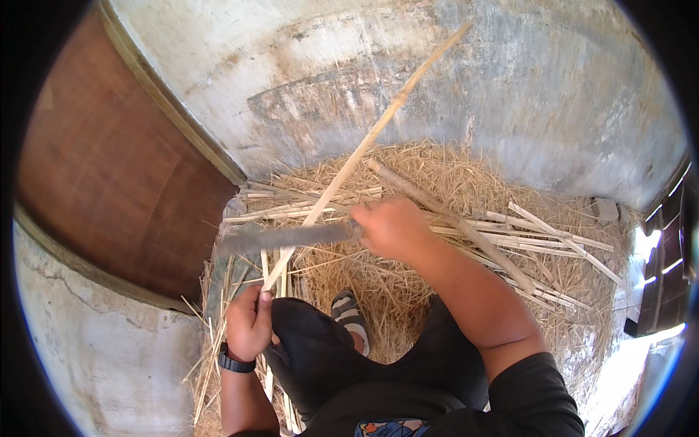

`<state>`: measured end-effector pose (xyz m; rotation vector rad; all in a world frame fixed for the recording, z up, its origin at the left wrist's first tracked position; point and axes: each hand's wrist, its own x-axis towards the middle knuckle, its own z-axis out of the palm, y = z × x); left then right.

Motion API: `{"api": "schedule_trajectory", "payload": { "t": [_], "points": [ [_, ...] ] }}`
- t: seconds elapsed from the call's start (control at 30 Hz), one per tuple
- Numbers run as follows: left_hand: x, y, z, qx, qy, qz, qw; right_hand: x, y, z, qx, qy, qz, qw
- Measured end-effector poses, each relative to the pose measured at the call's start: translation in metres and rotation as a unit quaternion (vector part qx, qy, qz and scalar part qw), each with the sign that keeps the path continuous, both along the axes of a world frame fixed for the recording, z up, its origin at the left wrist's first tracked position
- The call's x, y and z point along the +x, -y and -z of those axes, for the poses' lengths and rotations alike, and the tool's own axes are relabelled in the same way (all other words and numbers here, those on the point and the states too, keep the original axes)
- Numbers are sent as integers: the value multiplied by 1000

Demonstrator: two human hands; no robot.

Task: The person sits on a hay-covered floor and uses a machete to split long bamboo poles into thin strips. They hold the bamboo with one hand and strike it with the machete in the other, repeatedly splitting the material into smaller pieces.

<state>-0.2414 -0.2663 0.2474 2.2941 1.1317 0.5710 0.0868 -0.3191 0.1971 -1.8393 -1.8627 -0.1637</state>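
My left hand, with a dark watch on its wrist, is closed round the lower end of a long pale bamboo strip. The strip slants up and away to the right, its far end in front of the wall. In my right hand is the handle of a machete. Its broad grey blade points left and crosses the strip a little above my left hand; the blade is blurred by motion. Whether its edge touches the strip I cannot tell.
Straw and shavings cover the floor. Several split bamboo strips lie to the right, with a thicker round pole across them. A stained wall rises ahead, a brown door stands left. My sandalled foot is below.
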Motion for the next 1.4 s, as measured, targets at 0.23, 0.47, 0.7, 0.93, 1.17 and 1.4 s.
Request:
{"api": "schedule_trajectory", "payload": {
  "t": [0.23,0.47,0.7,0.93,1.17,1.4],
  "points": [
    [-11,-3,6,-104,31,13,994,45,-3,0,-58,-195,120,972],
    [-43,-4,31,-165,91,0,982,1,0,-1,15,64,-61,996],
    [-66,7,19,28,-62,-52,996,68,-10,10,-50,-184,187,964],
    [-70,13,36,116,-66,-57,989,9,-6,10,-22,40,-47,998],
    [-101,15,45,237,-54,-101,965,73,-3,12,8,-192,159,968],
    [-94,21,53,249,-52,-98,962,10,-3,4,22,21,-55,998]
  ]
}}
